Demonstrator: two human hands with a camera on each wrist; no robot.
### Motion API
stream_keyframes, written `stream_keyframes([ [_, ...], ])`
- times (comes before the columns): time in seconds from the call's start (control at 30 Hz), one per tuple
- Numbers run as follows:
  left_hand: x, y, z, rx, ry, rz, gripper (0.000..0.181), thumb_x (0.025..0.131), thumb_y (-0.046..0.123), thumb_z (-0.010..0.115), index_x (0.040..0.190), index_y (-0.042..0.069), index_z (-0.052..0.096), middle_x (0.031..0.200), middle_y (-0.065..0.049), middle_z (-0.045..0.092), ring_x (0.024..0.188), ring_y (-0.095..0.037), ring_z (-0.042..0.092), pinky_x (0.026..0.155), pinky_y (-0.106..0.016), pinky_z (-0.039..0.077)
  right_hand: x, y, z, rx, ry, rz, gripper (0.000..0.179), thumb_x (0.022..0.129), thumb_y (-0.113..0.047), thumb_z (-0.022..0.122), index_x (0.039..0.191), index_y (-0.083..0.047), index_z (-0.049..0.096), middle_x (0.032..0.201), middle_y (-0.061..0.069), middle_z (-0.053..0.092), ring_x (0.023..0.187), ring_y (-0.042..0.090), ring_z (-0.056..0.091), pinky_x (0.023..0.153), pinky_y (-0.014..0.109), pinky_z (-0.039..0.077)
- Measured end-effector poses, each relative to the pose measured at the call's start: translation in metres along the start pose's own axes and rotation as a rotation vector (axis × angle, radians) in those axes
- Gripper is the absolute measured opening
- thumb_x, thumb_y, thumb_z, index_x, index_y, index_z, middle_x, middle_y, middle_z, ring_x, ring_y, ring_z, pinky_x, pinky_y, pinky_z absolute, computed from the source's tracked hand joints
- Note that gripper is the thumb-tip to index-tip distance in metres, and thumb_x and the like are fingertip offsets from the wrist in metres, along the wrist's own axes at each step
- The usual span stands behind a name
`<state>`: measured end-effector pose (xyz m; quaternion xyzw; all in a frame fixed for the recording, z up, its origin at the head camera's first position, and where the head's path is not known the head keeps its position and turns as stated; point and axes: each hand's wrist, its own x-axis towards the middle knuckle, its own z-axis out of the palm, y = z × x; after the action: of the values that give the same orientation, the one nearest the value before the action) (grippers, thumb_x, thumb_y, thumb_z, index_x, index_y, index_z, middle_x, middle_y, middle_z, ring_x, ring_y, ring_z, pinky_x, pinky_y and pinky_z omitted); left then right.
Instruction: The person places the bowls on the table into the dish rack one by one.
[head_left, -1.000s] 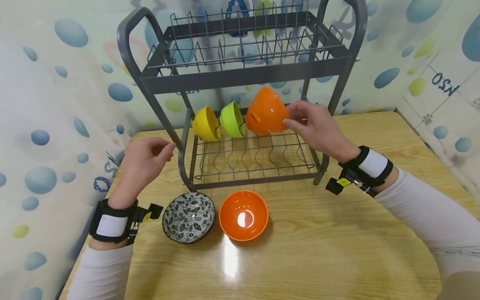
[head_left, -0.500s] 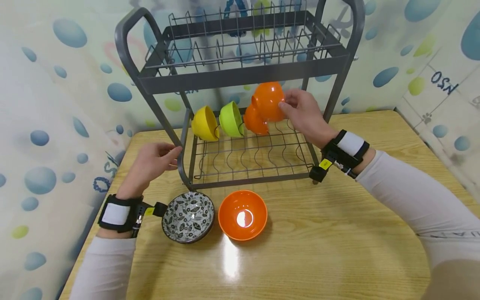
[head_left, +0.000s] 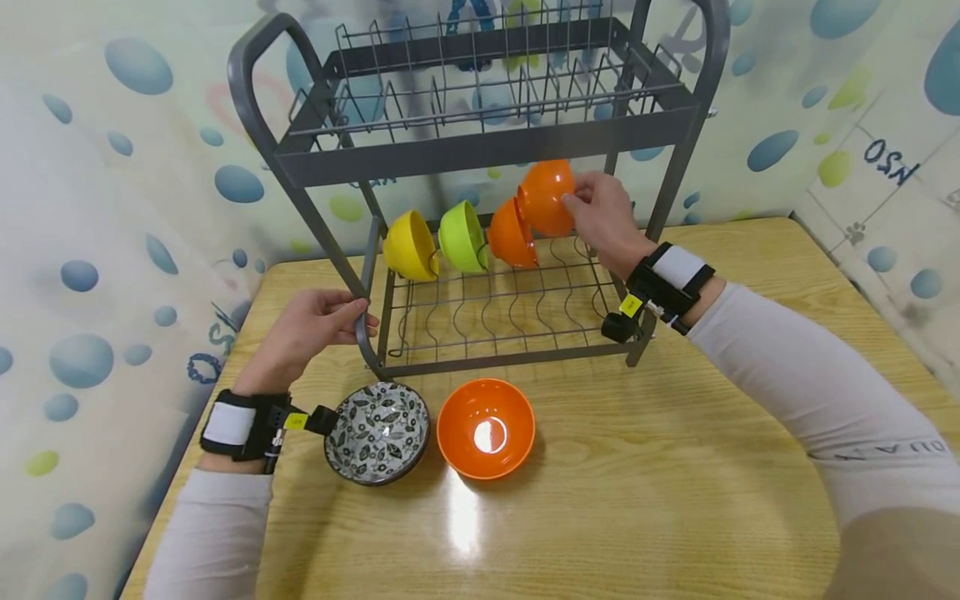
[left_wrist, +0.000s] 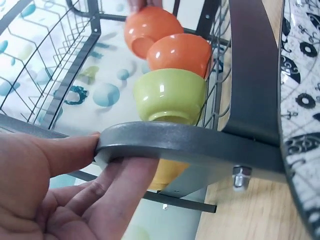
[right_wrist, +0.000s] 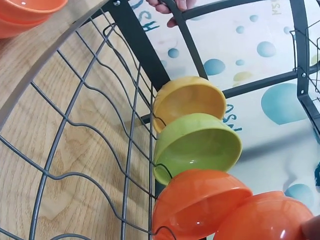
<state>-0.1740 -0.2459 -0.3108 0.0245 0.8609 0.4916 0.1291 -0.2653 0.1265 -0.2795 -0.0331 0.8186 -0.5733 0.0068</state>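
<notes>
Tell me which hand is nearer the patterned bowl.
Left. The left hand grips the rack beyond the patterned bowl; the right hand, holding an orange bowl, is farther back and right.

A home kitchen corner or a staged recording spot; which cannot be told. The dish rack (head_left: 487, 153) and colourful bowls (head_left: 463, 237) suggest a kitchen, the wood-grain table (head_left: 675, 508) and spot-printed walls (head_left: 795, 187) a home, the wrist cameras (head_left: 621, 327) a recording setup.
</notes>
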Motion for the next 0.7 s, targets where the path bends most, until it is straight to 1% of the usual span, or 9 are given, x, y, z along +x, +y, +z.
stream_keyframes([
  [0.07,0.000,-0.002,-0.001,-0.026,-0.008,0.000,0.048,0.097,0.036,0.051,0.122,-0.004,0.055,0.103,-0.013,0.069,0.094,-0.019,0.069,0.081,-0.026,0.056,0.002,0.001,0.002,-0.005,0.003,0.023,0.039,0.101,-0.018,0.044,0.135,0.000,0.045,0.134,0.017,0.054,0.118,0.026,0.055,0.101,0.036,0.048],
  [0.17,0.001,-0.003,-0.002,-0.035,-0.014,0.000,0.049,0.096,0.038,0.052,0.122,-0.003,0.055,0.102,-0.011,0.070,0.094,-0.019,0.069,0.081,-0.026,0.056,0.005,0.005,0.003,-0.017,0.011,0.051,0.038,0.101,-0.017,0.044,0.134,0.001,0.046,0.135,0.018,0.053,0.119,0.027,0.054,0.102,0.037,0.047],
  [0.3,0.002,-0.005,-0.002,-0.049,-0.019,0.002,0.049,0.096,0.038,0.053,0.121,-0.004,0.056,0.101,-0.010,0.071,0.096,-0.021,0.069,0.082,-0.026,0.056,0.008,0.011,0.004,-0.030,0.021,0.069,0.039,0.101,-0.016,0.043,0.136,0.000,0.046,0.137,0.018,0.051,0.120,0.028,0.053,0.104,0.038,0.046],
  [0.47,0.004,-0.006,-0.002,-0.066,-0.020,-0.007,0.049,0.096,0.037,0.053,0.121,-0.004,0.055,0.099,-0.006,0.071,0.094,-0.019,0.070,0.082,-0.026,0.056,0.011,0.017,0.005,-0.062,0.017,0.094,0.040,0.101,-0.016,0.044,0.137,0.001,0.046,0.137,0.019,0.050,0.119,0.029,0.053,0.103,0.040,0.046],
  [0.57,0.004,-0.006,-0.002,-0.068,-0.019,-0.009,0.049,0.096,0.037,0.054,0.122,-0.004,0.055,0.099,-0.006,0.071,0.094,-0.019,0.070,0.082,-0.026,0.056,0.012,0.020,0.006,-0.073,0.016,0.115,0.039,0.101,-0.015,0.044,0.136,0.002,0.046,0.135,0.019,0.051,0.117,0.029,0.053,0.102,0.040,0.047],
  [0.7,0.003,-0.006,-0.002,-0.064,-0.015,-0.009,0.048,0.096,0.037,0.054,0.121,-0.004,0.056,0.099,-0.007,0.071,0.092,-0.017,0.070,0.082,-0.026,0.056,0.012,0.022,0.008,-0.108,0.013,0.135,0.041,0.101,-0.016,0.043,0.138,0.001,0.045,0.137,0.019,0.049,0.118,0.029,0.053,0.101,0.040,0.048],
])
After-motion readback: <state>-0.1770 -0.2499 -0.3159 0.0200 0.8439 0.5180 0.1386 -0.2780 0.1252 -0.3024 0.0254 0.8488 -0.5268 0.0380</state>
